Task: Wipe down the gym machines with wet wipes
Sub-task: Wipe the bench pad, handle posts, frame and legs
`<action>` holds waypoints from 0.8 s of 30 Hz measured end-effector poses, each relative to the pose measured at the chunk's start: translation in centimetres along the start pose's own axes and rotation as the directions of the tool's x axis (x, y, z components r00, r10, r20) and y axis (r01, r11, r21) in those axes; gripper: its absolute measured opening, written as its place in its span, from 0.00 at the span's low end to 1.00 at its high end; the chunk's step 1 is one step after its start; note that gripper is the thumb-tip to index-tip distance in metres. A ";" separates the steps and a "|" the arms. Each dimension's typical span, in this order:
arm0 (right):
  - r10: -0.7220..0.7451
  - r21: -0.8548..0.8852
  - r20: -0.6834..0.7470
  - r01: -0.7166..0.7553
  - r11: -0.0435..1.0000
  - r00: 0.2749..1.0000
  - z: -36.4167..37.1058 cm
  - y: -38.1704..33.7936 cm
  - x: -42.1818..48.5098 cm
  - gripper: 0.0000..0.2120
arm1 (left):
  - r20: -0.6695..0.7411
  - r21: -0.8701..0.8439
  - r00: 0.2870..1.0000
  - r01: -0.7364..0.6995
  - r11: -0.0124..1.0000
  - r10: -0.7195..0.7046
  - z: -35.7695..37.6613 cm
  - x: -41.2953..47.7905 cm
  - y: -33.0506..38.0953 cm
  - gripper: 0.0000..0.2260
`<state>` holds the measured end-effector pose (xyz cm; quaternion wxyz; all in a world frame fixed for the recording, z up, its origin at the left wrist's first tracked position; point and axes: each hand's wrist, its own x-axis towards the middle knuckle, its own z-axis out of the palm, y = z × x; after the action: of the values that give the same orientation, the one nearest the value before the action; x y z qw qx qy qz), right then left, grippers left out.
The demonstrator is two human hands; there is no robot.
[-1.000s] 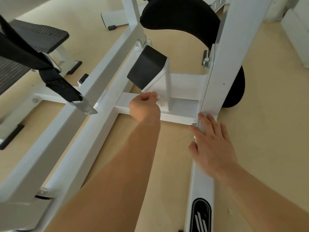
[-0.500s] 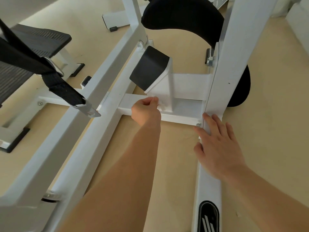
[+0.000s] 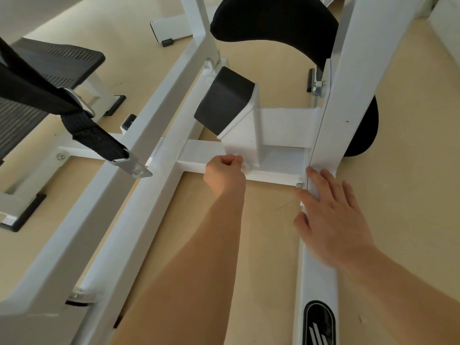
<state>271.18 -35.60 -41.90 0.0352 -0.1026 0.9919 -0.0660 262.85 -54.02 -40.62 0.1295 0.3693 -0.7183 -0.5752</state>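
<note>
A white gym machine frame fills the view, with a low crossbar (image 3: 278, 168) running between two long rails. My left hand (image 3: 225, 174) grips a white wet wipe (image 3: 245, 166), mostly hidden in the fist, and presses it against the crossbar at the foot of a white bracket (image 3: 245, 128) capped by a black rubber pad (image 3: 224, 100). My right hand (image 3: 331, 220) lies flat with straight fingers on the right floor rail (image 3: 316, 277), beside the upright post (image 3: 343, 83).
A black strap with a metal buckle (image 3: 99, 141) hangs at the left over a slanted white beam (image 3: 139, 135). Black ribbed footplates (image 3: 57, 61) stand at the far left. A black cushion (image 3: 276, 23) sits at the top. The floor is tan.
My left hand with the wipe has slid down from the bracket's side to the crossbar. My right hand has stayed on the rail. The view has shifted slightly.
</note>
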 end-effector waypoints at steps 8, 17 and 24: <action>0.006 0.002 -0.001 -0.006 1.000 1.000 0.0 -0.1 -0.1 0.35 | 0.004 -0.061 0.994 -0.108 0.992 0.108 0.8 -1.1 1.3 0.05; 0.004 -0.006 -0.019 -0.005 1.000 1.000 0.1 0.0 -0.1 0.34 | -0.083 -0.123 0.994 -0.083 0.989 0.073 -0.2 -0.2 1.8 0.02; 0.006 -0.002 -0.006 -0.006 1.000 1.000 0.0 0.0 -0.1 0.35 | 0.039 0.011 0.998 -0.054 0.998 0.053 0.1 -0.2 -0.1 0.02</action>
<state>271.25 -35.64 -41.91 0.0323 -0.0995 0.9924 -0.0651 262.96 -53.78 -40.75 0.1287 0.3398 -0.7338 -0.5740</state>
